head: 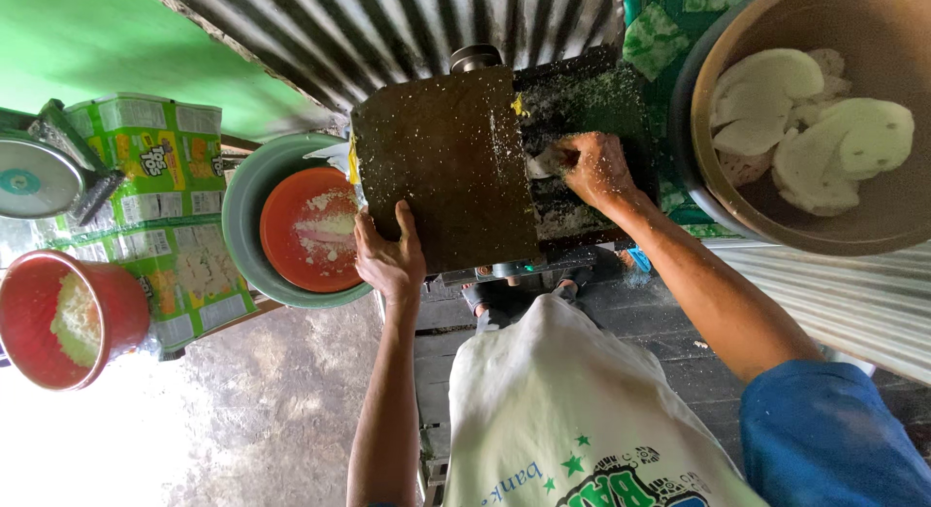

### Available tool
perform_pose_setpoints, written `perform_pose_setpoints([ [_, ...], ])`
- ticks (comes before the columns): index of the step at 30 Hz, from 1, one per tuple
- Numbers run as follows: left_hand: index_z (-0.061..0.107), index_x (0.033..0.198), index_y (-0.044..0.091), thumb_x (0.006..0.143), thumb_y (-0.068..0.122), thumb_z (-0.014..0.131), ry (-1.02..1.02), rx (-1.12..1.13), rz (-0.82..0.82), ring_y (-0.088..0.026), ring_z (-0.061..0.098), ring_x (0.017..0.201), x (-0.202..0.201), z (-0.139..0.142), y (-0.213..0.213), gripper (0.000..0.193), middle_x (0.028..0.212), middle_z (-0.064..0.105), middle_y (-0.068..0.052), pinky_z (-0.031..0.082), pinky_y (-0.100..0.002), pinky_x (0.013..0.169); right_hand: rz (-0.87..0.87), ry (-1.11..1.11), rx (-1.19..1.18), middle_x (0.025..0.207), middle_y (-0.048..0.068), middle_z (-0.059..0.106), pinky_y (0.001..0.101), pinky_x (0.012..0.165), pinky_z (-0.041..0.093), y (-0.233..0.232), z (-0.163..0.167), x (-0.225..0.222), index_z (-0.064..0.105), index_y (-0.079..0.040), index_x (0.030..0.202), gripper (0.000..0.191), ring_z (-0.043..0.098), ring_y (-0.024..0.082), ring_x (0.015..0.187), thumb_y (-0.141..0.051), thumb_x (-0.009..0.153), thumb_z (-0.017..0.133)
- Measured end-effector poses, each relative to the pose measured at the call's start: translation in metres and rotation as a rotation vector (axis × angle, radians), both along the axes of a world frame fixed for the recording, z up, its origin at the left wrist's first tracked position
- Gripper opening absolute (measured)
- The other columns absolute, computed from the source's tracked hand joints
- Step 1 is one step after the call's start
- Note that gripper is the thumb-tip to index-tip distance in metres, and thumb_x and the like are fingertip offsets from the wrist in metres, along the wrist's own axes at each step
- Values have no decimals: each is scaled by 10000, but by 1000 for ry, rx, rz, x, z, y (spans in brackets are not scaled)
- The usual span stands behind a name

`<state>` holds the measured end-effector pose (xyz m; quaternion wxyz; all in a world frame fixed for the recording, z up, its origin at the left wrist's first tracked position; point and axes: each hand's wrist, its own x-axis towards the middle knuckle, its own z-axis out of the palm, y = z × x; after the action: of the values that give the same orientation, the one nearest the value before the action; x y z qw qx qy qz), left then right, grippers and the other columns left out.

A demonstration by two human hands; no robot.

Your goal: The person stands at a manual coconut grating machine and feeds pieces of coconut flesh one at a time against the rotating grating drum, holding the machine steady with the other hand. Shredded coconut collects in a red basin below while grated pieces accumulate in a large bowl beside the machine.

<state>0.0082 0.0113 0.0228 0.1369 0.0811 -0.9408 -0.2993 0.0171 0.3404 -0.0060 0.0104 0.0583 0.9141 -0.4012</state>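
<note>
My left hand grips the near edge of the dark slicer board, fingers curled over it. My right hand, at three o'clock of it, pinches a white cassava piece against the blade bed; the orange bowl sits at nine o'clock

Left of the grating machine sits a basin holding a smaller bowl; farther left stand a carton and bucket. Right of the machine, a tub holds peeled tuber pieces.
</note>
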Motion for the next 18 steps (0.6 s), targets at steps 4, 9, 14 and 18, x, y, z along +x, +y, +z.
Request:
perform_pose_setpoints([
  [4, 634, 1220, -4, 968, 566, 659, 16, -70, 18, -413, 736, 879, -1, 0, 0, 624, 1123, 722, -216, 582, -503, 690, -57, -28, -278, 925, 145, 764, 327, 708, 557, -6, -5, 0, 770, 24, 994, 267, 707, 140, 852, -220, 929, 683],
  [9, 640, 1245, 10, 989, 566, 646, 12, -42, 2, -425, 730, 899, 1, -1, -1, 612, 1127, 724, -203, 582, -515, 718, -86, -90, -566, 852, 13, 692, 322, 649, 485, -6, -15, 1, 707, 21, 964, 529, 595, 76, 798, -416, 1020, 415],
  [14, 637, 1224, -3, 967, 586, 637, -11, -33, 17, -402, 741, 874, 0, -3, -1, 643, 1117, 720, -206, 589, -499, 687, -33, 13, -446, 745, 51, 469, 381, 626, 379, -6, -22, 2, 575, 32, 853, 521, 384, 112, 752, -412, 1060, 399],
  [18, 635, 1226, -22, 969, 597, 639, -7, -80, 20, -397, 743, 869, -2, -5, -3, 670, 1126, 715, -222, 594, -491, 686, -34, -44, -429, 708, 34, 501, 369, 593, 371, -7, -32, -2, 600, -10, 853, 432, 385, 92, 723, -356, 1017, 398],
])
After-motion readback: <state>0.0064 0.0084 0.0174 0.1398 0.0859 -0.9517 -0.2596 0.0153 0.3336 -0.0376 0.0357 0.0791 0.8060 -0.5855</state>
